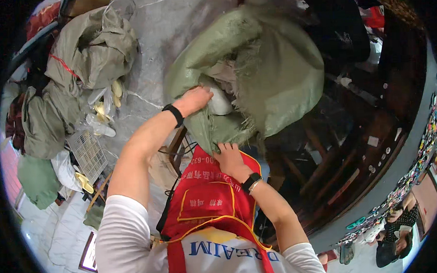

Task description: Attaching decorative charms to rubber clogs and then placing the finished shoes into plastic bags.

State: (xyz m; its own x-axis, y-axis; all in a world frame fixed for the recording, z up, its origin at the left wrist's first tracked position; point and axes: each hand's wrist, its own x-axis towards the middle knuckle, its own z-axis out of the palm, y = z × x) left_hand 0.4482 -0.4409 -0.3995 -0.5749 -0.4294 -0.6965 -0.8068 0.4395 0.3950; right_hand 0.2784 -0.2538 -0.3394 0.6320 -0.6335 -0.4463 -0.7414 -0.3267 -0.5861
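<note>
In front of me is a large green woven sack with a frayed mouth. Inside the opening some pale, whitish contents show, but I cannot make out their kind. My left hand is closed on the sack's near left rim, its fingertips curled over the edge by the pale contents. Lower down, my right hand pinches the sack's near edge, close against my red apron. Part of the right fingers' grip is hidden by the fabric.
At the left are another tied green sack, pale slipper-like items and a white wire rack. Dark wooden framework stands to the right. A person sits at the far lower right, beside a strip of small colourful pieces.
</note>
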